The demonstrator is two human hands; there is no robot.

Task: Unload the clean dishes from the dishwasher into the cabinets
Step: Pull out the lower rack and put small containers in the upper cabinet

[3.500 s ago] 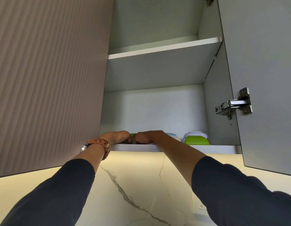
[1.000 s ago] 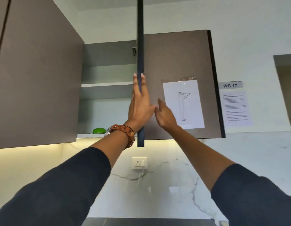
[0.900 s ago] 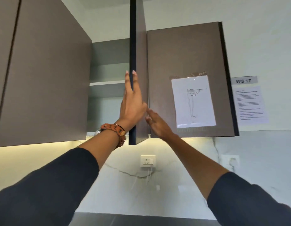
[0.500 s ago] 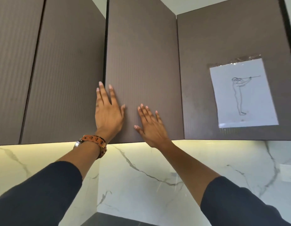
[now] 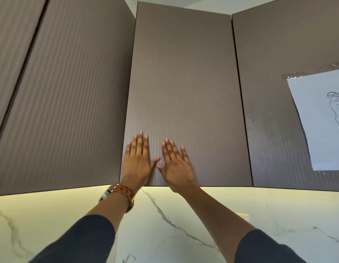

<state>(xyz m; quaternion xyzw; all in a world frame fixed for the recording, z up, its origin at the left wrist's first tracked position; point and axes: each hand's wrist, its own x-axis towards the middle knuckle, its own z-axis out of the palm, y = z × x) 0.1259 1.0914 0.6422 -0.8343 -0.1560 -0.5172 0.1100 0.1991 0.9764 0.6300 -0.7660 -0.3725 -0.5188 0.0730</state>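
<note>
Cabinet door [image 5: 184, 95] in front of you is shut, so whatever sits on the shelves behind it is hidden; no dishes and no dishwasher show in this view. Your left hand [image 5: 137, 164] and right hand [image 5: 176, 166] both lie flat on the lower part of that ribbed brown door, fingers [image 5: 140, 141] spread and released, grasping nothing, thumbs nearly touching. A watch with an orange strap [image 5: 120, 192] circles your left wrist, and dark sleeves [image 5: 79, 242] cover both forearms. The neighbouring door on the right carries a taped paper sheet [image 5: 322, 122], cut off by the frame edge, its line drawing only partly readable. Below the cabinets a lit marble backsplash [image 5: 184, 215] shows grey veins.
</note>
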